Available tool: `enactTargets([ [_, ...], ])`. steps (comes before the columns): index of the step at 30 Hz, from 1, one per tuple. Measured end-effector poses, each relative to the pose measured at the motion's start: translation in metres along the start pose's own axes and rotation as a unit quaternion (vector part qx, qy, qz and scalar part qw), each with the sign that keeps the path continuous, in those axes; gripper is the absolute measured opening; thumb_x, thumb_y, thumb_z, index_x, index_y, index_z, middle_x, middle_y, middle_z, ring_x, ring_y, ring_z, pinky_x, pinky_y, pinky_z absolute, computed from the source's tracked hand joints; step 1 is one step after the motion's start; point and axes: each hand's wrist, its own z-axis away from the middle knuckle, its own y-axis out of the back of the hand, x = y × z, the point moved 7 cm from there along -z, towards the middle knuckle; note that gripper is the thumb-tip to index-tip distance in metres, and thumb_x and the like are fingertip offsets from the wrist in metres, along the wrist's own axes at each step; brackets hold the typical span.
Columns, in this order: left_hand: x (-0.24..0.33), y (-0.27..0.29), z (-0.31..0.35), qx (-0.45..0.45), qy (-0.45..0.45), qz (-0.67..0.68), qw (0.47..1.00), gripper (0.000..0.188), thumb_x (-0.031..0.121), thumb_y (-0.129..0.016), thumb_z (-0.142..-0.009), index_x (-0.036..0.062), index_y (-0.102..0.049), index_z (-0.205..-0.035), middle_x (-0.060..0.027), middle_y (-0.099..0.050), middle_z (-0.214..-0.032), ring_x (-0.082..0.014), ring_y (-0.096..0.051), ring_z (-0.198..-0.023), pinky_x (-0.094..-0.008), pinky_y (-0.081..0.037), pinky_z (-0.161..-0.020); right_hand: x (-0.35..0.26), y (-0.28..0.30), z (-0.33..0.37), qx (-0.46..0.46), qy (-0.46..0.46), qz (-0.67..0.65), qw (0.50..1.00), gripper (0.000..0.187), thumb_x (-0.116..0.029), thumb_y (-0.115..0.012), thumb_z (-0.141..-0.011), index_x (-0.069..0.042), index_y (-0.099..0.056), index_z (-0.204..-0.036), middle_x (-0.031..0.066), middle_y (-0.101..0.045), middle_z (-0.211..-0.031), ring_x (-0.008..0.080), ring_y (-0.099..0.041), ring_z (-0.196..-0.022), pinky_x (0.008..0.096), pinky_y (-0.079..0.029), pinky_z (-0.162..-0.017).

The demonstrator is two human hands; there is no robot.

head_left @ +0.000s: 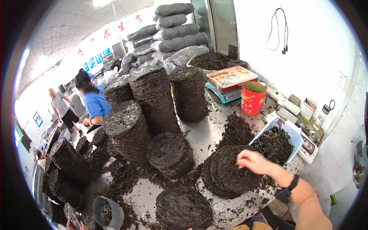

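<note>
My right hand [253, 161] reaches in from the lower right, a dark band on its wrist. Its fingers are curled together at the top of a low stack of round, dark dried-seaweed cakes [226, 172]; what they pinch, if anything, is hidden. Directly beside it stands a light-blue plastic basket [298, 140] holding loose dark seaweed [274, 143]. A flat round seaweed cake [184, 209] lies at the table's near side. Just below that cake, a sliver of skin at the lower edge may be my left hand, its fingers out of sight.
Tall seaweed-cake stacks [153, 99] rise mid-table. Loose shreds [235, 130] litter the white table [147, 195]. A red can [253, 99] and flat box [233, 78] stand behind. At lower left another person's hands [73, 225] hold a cake near a grey container [117, 216].
</note>
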Motion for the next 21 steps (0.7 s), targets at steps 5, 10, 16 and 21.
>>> enactTargets([
  [5,-0.017,0.01,-0.012,-0.021,0.002,-0.077,0.997,0.03,-0.009,-0.06,-0.078,0.0022,-0.063,-0.105,-0.0149,-0.064,-0.099,-0.0293,-0.061,-0.091,-0.0342,-0.05,-0.079,0.008,0.116,0.069,0.115,-0.106,0.435,0.887,0.022,-0.015,-0.064,-0.083,-0.005,-0.059,-0.101,0.0114,-0.065,-0.091,0.023,-0.066,-0.082,0.0325,-0.053,-0.071],
  [10,-0.026,0.025,-0.012,0.058,0.051,-0.053,0.996,0.026,-0.007,-0.062,-0.078,-0.0004,-0.063,-0.104,-0.0154,-0.065,-0.098,-0.0307,-0.059,-0.089,-0.034,-0.048,-0.082,-0.027,0.062,0.037,0.174,0.061,0.415,0.891,0.011,-0.019,-0.064,-0.081,-0.013,-0.068,-0.089,0.0046,-0.067,-0.088,0.0248,-0.065,-0.081,0.0341,-0.053,-0.071],
  [16,0.001,-0.009,0.003,-0.027,-0.261,-0.283,0.923,0.007,0.0,-0.061,-0.081,-0.0036,-0.059,-0.087,-0.0114,-0.061,-0.084,-0.0227,-0.052,-0.072,-0.0268,-0.041,-0.07,-0.008,-0.01,-0.03,0.111,0.19,0.398,0.89,0.008,-0.019,-0.064,-0.081,-0.011,-0.066,-0.085,0.0037,-0.058,-0.083,0.0219,-0.062,-0.078,0.033,-0.052,-0.066],
  [21,-0.004,-0.027,0.006,-0.039,-0.041,-0.131,0.99,0.017,0.003,-0.055,-0.083,0.0032,-0.043,-0.071,-0.0003,-0.039,-0.067,-0.0156,-0.034,-0.057,-0.0208,-0.029,-0.064,0.02,-0.029,-0.046,0.065,0.198,0.464,0.861,0.006,-0.015,-0.062,-0.08,-0.009,-0.06,-0.08,0.0055,-0.052,-0.082,0.0234,-0.06,-0.075,0.0348,-0.052,-0.065],
])
